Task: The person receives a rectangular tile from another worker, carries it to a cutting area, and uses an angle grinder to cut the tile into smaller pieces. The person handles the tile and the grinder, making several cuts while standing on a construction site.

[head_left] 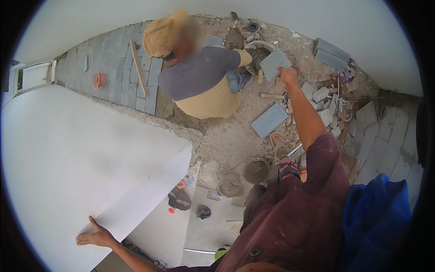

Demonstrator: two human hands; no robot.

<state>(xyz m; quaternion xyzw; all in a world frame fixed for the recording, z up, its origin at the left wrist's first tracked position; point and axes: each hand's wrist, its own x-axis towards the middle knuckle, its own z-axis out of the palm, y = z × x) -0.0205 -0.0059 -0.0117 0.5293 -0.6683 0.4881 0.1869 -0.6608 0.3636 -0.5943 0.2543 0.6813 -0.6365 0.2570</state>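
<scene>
My right hand (pixel 287 76) reaches far forward, its fingers closed on the edge of a square grey stone tile (pixel 273 65). The tile is over the bare ground beside a mortar bucket (pixel 268 45) and partly covers its near side. My left hand (pixel 96 236) lies with fingers apart against the corner of a white wall (pixel 90 158). A crouching co-worker (pixel 199 84) in a cap is left of the bucket, one arm stretched toward it. A hammer (pixel 273 96) and a larger grey tile (pixel 269 120) lie on the ground below my right hand.
Laid grey paving (pixel 118 72) at the left carries a wooden straightedge (pixel 138 69) and a red bucket (pixel 99 80). A trowel (pixel 234 39) lies at the back. Rubble (pixel 324 102) and stacked tiles (pixel 332 54) are at the right. Two mortar buckets (pixel 256 171) (pixel 230 188) stand near my feet.
</scene>
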